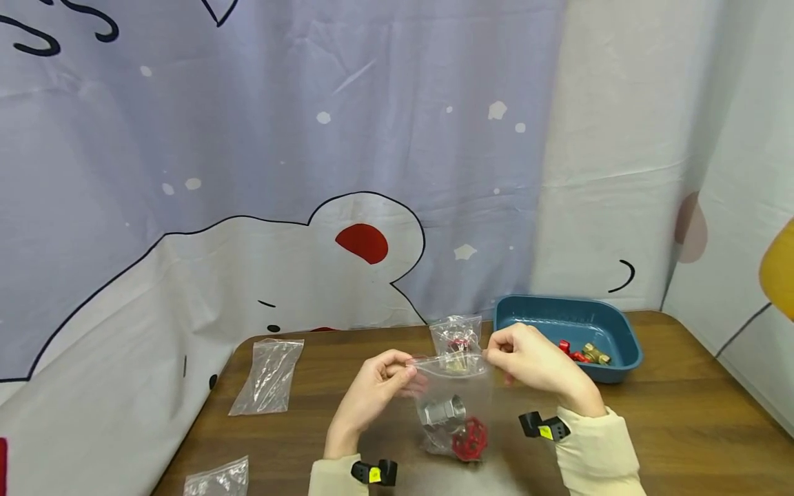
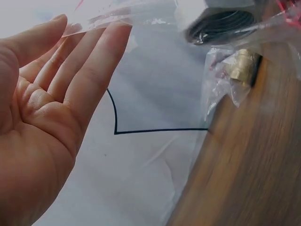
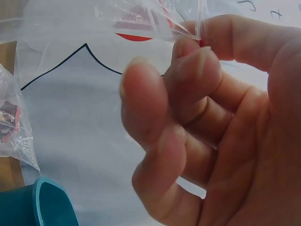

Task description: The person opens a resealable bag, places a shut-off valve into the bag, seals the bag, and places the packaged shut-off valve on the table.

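Observation:
A clear zip bag [image 1: 428, 396] hangs upright between my two hands, its zip strip at the top. Inside, low down, lie a silver threaded metal fitting [image 1: 443, 411] and a red handwheel [image 1: 471, 439]. My left hand [image 1: 372, 391] pinches the bag's top left corner between thumb and fingers, the other fingers [image 2: 89, 80] stretched out behind the film. At the top right corner, my right hand [image 1: 538, 362] pinches the edge with thumb and index finger, its remaining fingers loosely curled.
Behind the held bag, another filled bag [image 1: 455, 329] shows red and brass parts. A blue bin [image 1: 626, 344] at the back right holds brass fittings [image 1: 595, 354] and red pieces. Flat clear bags [image 1: 268, 379] lie on the table's left side. A printed curtain [image 1: 279, 138] hangs behind.

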Action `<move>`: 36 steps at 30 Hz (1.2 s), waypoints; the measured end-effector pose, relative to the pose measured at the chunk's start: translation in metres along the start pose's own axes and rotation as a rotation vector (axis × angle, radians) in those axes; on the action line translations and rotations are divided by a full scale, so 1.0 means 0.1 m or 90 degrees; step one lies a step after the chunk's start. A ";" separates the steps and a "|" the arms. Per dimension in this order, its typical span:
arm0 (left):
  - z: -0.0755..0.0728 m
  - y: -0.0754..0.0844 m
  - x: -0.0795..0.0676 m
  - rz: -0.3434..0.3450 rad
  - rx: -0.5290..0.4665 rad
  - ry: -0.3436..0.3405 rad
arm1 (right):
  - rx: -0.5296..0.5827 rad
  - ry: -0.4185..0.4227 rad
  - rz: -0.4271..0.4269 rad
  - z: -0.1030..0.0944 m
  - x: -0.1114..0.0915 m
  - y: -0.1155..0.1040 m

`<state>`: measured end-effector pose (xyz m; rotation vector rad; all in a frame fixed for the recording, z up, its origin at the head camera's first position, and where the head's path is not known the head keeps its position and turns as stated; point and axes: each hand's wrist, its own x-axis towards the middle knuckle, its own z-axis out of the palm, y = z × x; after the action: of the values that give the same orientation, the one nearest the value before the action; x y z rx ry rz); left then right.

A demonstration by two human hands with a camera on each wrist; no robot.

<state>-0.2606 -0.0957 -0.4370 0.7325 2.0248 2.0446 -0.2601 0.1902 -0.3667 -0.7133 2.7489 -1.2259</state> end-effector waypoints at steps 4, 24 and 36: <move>-0.02 0.01 0.00 0.017 0.023 0.018 | 0.017 -0.002 -0.001 -0.01 0.00 0.01; 0.01 0.00 0.02 0.106 0.134 0.107 | -0.087 0.155 -0.151 0.30 0.08 -0.32; 0.17 0.13 0.06 0.199 0.207 0.082 | -0.310 0.200 -0.202 0.59 0.11 -0.46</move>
<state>-0.2554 -0.0792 -0.4237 1.0599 2.4909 1.9774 -0.2391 0.1178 -0.3731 -1.1176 3.3471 -0.7481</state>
